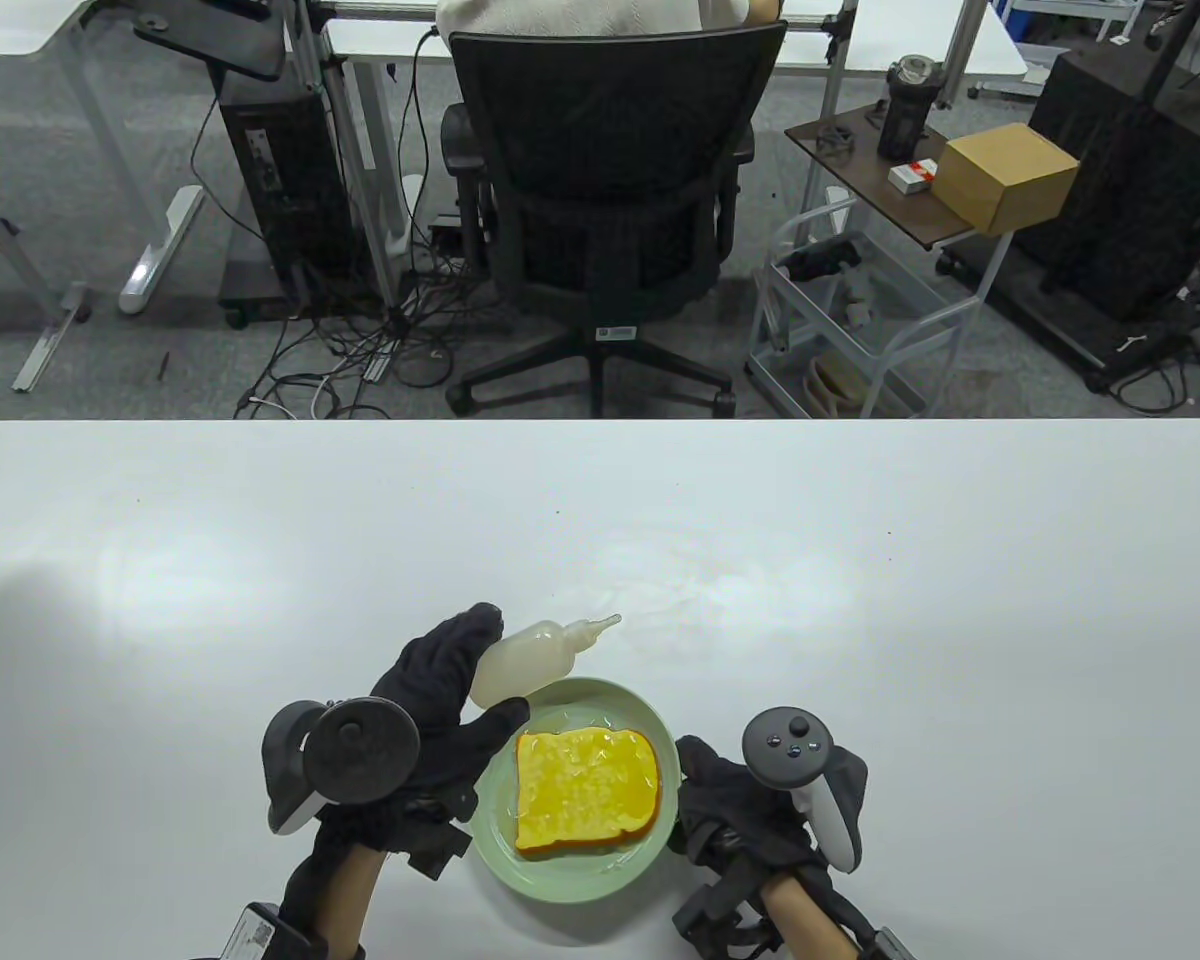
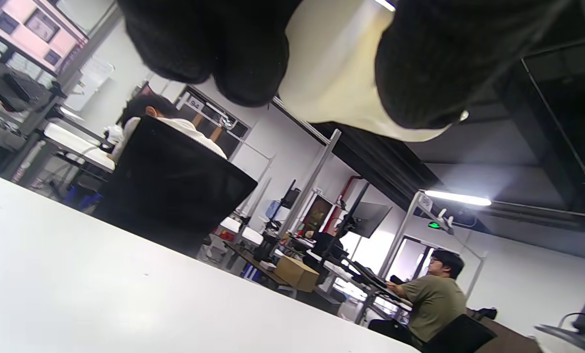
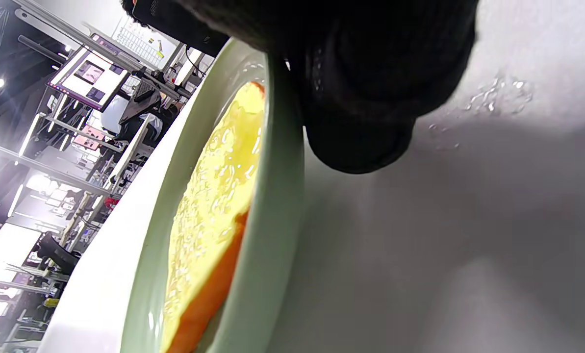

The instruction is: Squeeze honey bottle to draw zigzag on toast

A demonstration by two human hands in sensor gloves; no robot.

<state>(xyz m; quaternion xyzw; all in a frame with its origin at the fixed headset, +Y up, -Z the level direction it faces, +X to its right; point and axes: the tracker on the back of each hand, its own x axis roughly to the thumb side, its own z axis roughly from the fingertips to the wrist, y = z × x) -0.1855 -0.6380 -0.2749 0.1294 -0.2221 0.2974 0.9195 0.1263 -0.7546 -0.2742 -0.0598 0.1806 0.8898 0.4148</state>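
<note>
A yellow slice of toast point(image 1: 587, 790) with a glossy coat lies on a pale green plate point(image 1: 560, 880) near the table's front edge. My left hand point(image 1: 450, 690) grips a soft whitish squeeze bottle point(image 1: 530, 660), held tilted above the plate's far-left rim, nozzle pointing right and away from the toast. The bottle's body also shows in the left wrist view point(image 2: 336, 73) between my gloved fingers point(image 2: 434, 68). My right hand point(image 1: 725, 795) rests against the plate's right rim; in the right wrist view a fingertip point(image 3: 366, 132) touches the rim point(image 3: 272, 220) beside the toast point(image 3: 214, 211).
A wet smear point(image 1: 700, 580) lies on the white table point(image 1: 260, 560) beyond the plate, and droplets point(image 3: 493, 93) show next to the plate. An office chair point(image 1: 610, 190) and a small cart point(image 1: 860, 310) stand beyond the far edge.
</note>
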